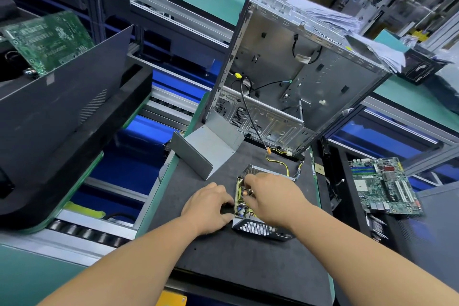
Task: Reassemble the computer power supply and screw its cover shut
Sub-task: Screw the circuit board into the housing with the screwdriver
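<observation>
The open power supply box (258, 227), grey metal with honeycomb vent holes, lies on the dark mat (223, 256). Its circuit board (242, 202) with a copper coil shows inside. My left hand (210, 207) rests against the box's left side, fingers curled on a dark part at the edge. My right hand (270, 196) reaches into the box over the board, fingertips pinched near the coil; what they hold is hidden. The bent grey cover (206, 149) lies apart on the mat behind the box. Yellow and black wires (280, 163) run from the box.
An empty computer case (298, 77) stands tilted behind the mat. A motherboard (385, 186) lies at the right. A black panel (57, 112) and a green board (49, 40) sit on the left, over a roller conveyor (87, 232).
</observation>
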